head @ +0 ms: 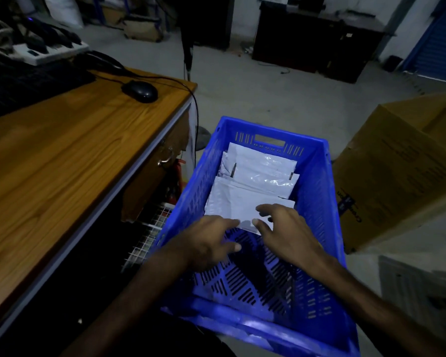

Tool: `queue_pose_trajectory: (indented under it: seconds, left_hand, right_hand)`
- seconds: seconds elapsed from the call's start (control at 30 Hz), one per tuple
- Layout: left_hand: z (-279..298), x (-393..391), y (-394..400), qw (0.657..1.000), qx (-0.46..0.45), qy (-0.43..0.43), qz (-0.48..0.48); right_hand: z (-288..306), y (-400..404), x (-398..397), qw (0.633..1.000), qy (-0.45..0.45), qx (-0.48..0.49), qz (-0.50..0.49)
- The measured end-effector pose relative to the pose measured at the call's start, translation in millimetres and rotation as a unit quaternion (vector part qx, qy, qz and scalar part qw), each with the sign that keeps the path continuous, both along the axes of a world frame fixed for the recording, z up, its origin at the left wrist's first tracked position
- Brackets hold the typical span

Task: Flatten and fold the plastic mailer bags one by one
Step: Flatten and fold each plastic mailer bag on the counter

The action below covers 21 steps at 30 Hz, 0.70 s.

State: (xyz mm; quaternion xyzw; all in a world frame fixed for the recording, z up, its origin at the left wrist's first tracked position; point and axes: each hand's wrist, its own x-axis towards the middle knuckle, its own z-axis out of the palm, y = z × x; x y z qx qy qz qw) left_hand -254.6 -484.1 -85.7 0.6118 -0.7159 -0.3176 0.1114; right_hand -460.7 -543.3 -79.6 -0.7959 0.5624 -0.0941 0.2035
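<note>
A blue slotted plastic crate [317, 176] stands on the floor in front of me. Several white plastic mailer bags [258, 176] lie stacked in its far half. The nearest folded bag [232, 204] lies on top at the front of the stack. My left hand [206, 240] reaches into the crate with its fingers stretched out, the fingertips at the near edge of that bag. My right hand [286, 233] is beside it, fingers spread and loosely bent, touching the same bag's near right corner. Neither hand clearly grips the bag.
A wooden desk [62, 155] stands to the left with a black mouse [141, 90], a keyboard and a power strip [49, 51]. A cardboard box [402, 171] stands right of the crate. The crate's near half shows its bare slotted floor [255, 276].
</note>
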Motion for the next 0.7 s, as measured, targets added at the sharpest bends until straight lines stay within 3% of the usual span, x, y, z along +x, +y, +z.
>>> queue_pose_trajectory:
  seconds: [0.13,0.27,0.4,0.53,0.7]
  left_hand:
    - [33,23,63,0.974,-0.181,0.114,0.078]
    - [62,53,137,0.910,-0.316,0.135,0.230]
    - [62,83,239,0.833,-0.386,0.054,0.393]
    - [67,98,344,0.768,-0.366,-0.022,0.525]
    - [67,113,444,0.657,-0.354,-0.143,0.651]
  right_hand:
    - [32,30,27,0.971,-0.225,-0.070,0.043]
    - [67,78,79,0.914,-0.378,-0.063,0.135]
    - [78,130,143,0.857,-0.451,-0.022,0.248]
    - [75,195,211,0.794,-0.480,0.037,0.370]
    - [71,281,288,0.722,-0.473,0.133,0.488]
